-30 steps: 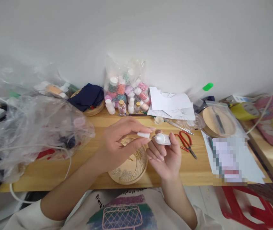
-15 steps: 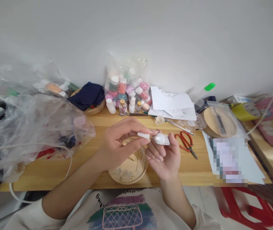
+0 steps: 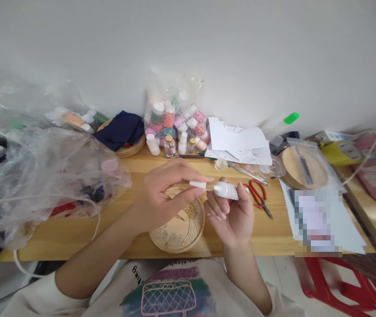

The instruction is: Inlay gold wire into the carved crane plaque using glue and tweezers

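Note:
Between the thumb and fingers of my left hand [image 3: 168, 193] is a small white cap [image 3: 198, 184], pointing right. My right hand [image 3: 232, 211] is closed around a white glue tube [image 3: 226, 191], its tapered nozzle turned left toward the cap. Cap and nozzle are close together; whether they touch is hard to make out. Below my hands lies a round wooden plate [image 3: 171, 241] with a line drawing and gold-coloured lines on it, partly covered by my left hand. Red-handled pliers [image 3: 258, 193] lie right of my right hand.
Against the wall stands a clear bag [image 3: 174, 105] of bead jars, with small bottles [image 3: 153, 145] before it. A large plastic bag [image 3: 59, 171] with a white cable fills the left. White papers [image 3: 237, 141], a wooden disc [image 3: 303, 167] and a red stool [image 3: 336, 281] are rightward.
My right hand has moved slightly right with the glue tube, which is now turned more sideways. My left hand still holds the cap in nearly the same place.

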### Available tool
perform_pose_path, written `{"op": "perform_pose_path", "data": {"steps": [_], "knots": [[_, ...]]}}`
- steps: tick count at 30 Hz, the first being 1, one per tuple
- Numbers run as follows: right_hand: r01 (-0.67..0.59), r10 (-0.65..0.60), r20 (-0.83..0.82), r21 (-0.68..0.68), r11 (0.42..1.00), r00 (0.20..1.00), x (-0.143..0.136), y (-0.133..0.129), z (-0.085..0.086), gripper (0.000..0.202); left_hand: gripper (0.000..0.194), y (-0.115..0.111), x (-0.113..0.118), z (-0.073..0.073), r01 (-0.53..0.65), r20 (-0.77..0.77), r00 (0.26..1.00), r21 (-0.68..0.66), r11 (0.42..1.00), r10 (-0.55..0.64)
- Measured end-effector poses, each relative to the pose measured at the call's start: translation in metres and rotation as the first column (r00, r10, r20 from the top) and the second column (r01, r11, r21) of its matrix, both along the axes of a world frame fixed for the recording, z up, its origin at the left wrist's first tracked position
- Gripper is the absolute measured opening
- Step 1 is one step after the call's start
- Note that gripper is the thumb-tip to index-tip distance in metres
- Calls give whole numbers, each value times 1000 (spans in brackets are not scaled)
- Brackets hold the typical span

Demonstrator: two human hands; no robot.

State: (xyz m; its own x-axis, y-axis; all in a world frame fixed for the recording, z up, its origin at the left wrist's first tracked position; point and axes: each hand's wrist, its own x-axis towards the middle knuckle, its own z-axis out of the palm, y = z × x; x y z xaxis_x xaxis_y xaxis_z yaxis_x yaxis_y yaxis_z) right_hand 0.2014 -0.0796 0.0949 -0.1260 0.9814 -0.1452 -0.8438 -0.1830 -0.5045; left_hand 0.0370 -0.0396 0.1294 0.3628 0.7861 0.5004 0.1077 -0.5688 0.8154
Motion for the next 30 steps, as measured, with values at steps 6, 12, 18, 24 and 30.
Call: {"op": "perform_pose_path", "data": {"steps": [6,12,18,24,30], "knots": [[179,-199,318,93,980,927,7,0,5,18,18,7,-6,3,14,-174,985,130,991,8],[161,-183,440,87,983,879,6,2,4,25,29,9,-5,-2,17,-250,968,148,989,21],[-11,-33,644,64,998,764,7,14,-14,36,23,32,-1,-22,152,-503,864,312,938,27],[2,-61,998,61,998,-12,50,21,-54,26,31,61,-21,-70,45,-588,794,315,948,157],[-84,-156,940,136,987,-303,73,6,-69,20,21,66,-35,-112,-21,-672,714,260,965,197]]}}
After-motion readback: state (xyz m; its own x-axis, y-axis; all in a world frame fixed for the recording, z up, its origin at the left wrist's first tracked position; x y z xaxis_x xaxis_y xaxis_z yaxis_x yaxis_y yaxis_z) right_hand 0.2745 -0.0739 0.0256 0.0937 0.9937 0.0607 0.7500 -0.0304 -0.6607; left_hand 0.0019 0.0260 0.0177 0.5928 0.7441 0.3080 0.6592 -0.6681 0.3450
